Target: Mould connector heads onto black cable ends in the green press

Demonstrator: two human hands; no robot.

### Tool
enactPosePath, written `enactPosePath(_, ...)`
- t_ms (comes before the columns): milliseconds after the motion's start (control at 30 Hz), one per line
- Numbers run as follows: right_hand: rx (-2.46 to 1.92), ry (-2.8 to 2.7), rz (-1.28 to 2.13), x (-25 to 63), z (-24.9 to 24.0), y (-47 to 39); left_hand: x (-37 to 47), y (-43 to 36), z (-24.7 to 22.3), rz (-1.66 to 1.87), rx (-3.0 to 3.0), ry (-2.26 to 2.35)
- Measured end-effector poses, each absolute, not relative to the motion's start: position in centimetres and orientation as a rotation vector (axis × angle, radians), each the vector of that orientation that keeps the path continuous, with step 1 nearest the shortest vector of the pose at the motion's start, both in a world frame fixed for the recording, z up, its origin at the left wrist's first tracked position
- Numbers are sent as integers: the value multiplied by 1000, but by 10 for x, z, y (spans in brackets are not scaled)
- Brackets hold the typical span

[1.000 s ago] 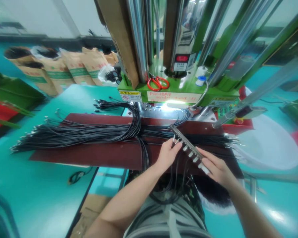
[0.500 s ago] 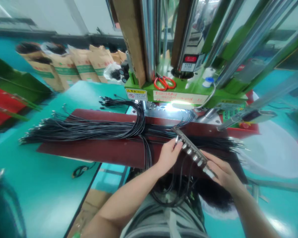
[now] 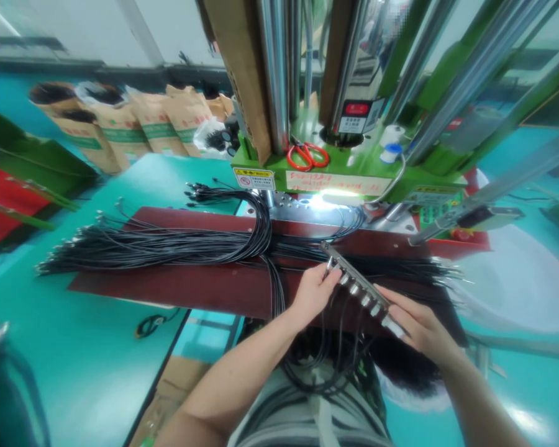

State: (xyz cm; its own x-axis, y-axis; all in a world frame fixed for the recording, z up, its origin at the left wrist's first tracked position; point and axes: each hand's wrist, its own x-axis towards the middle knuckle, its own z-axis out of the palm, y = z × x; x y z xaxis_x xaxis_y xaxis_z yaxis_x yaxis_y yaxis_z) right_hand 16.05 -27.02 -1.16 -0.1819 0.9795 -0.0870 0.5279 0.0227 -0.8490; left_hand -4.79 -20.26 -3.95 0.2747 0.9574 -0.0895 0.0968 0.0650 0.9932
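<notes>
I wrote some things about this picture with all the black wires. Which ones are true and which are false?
1. The right hand holds the near end of a metal bar with small connectors along it. True.
2. The left hand is up on the green machine. False: it pinches a connector at the bar, above the dark red board.
3. Red-handled scissors lie on the green machine ledge. True.
4. The black cables are rolled into a neat coil. False: they lie spread in a long bundle across the board.
5. Brown paper sacks stand at the far left. True.
</notes>
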Motion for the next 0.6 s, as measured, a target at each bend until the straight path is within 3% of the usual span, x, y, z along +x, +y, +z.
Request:
enactPosePath(367,-1588,-1641,956,156,-21,-285,-49,-198,-39,797,1372,1055)
enactPosePath(500,-1657,-1280,912,163,-23,-309,-74,-191,1,826,1470,1047)
enactPosePath(600,-1675,-898,872,171,-31,-336,-99,-182,58,1067,1271,980)
